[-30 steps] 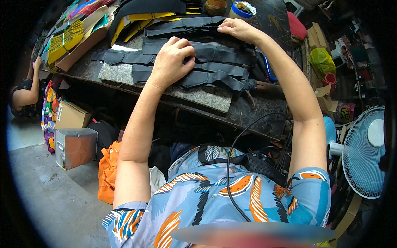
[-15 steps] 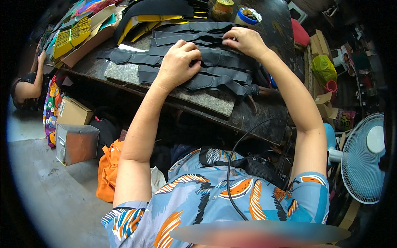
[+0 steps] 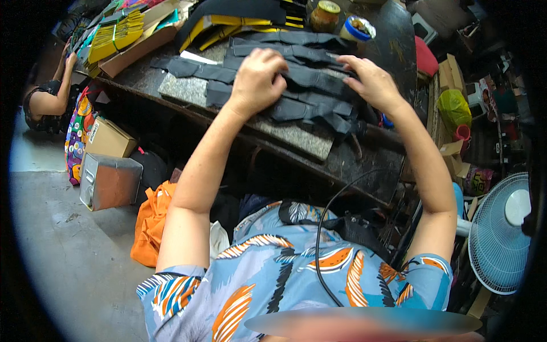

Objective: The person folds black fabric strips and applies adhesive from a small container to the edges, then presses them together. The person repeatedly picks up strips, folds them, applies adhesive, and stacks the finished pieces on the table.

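Observation:
Several flat black strips (image 3: 319, 74), leather-like with wider shaped parts, lie side by side across a grey speckled stone slab (image 3: 296, 138) on the dark table. My left hand (image 3: 259, 80) rests over the middle strips, its fingers curled down onto one of them; the fingertips are partly hidden. Toward the strips' right ends is my right hand (image 3: 373, 85). Its thumb and fingers are apart, and the fingertips touch or hover just over a strip.
Behind the strips are stacked black and yellow pieces (image 3: 228, 23), a jar (image 3: 325, 16) and a blue-rimmed tub (image 3: 358, 28). A cardboard box of yellow bundles (image 3: 117, 37) stands far left, near another person's arm (image 3: 67, 74). A fan (image 3: 501, 233) is at right.
The whole view has shifted, moving the table right in the picture. My right hand's thumb and fingers have spread apart. My left hand stays over the middle strips.

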A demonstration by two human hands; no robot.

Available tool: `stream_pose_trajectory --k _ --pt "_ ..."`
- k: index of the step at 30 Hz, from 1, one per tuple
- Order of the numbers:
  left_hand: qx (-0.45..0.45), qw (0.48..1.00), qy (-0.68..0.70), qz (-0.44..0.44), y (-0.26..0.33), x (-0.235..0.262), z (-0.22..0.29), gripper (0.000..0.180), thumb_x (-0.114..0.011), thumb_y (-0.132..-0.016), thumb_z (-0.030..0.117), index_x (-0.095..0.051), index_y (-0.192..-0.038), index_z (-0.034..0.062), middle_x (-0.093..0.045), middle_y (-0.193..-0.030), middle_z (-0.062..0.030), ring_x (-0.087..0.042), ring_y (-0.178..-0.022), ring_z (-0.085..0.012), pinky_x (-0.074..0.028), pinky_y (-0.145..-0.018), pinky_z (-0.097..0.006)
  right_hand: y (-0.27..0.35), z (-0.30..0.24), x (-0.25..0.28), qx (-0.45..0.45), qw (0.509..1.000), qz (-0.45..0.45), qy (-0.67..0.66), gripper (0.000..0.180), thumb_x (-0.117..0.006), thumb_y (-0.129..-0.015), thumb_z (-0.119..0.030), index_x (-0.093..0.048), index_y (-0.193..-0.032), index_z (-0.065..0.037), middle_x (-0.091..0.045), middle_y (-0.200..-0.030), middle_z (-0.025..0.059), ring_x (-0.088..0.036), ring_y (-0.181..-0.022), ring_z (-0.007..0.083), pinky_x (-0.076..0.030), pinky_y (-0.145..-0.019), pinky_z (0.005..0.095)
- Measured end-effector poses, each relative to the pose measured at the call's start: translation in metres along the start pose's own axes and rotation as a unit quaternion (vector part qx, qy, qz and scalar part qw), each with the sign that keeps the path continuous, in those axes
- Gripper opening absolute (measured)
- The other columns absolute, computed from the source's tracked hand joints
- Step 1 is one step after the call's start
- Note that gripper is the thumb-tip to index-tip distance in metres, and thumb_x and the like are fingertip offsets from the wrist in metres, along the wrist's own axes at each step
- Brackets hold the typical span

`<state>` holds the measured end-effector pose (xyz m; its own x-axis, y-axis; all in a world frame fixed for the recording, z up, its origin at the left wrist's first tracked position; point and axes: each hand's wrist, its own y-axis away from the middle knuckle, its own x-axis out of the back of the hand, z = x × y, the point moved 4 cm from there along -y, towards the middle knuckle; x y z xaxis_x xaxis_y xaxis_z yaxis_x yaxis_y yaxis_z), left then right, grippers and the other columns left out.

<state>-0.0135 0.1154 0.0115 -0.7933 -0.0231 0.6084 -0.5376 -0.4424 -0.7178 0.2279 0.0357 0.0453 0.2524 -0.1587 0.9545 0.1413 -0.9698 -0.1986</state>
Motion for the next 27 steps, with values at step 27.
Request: stream_pose_trajectory --k 27 --pt "-0.091 0.966 -0.207 -0.128 -0.021 -0.014 -0.016 0.023 -0.072 -0.083 0.020 -0.065 -0.105 0.0128 -0.067 -0.096 -0.0027 -0.062 -0.093 -0.0218 -0.052 -0.082 -0.035 0.189 0.063 -0.025 0.026 0.989 0.072 0.123 0.068 -0.054 -0.092 -0.043 -0.038 -0.151 -0.013 -0.039 -0.154 0.0100 -0.034 -0.142 0.0315 -0.018 -0.118 0.0524"
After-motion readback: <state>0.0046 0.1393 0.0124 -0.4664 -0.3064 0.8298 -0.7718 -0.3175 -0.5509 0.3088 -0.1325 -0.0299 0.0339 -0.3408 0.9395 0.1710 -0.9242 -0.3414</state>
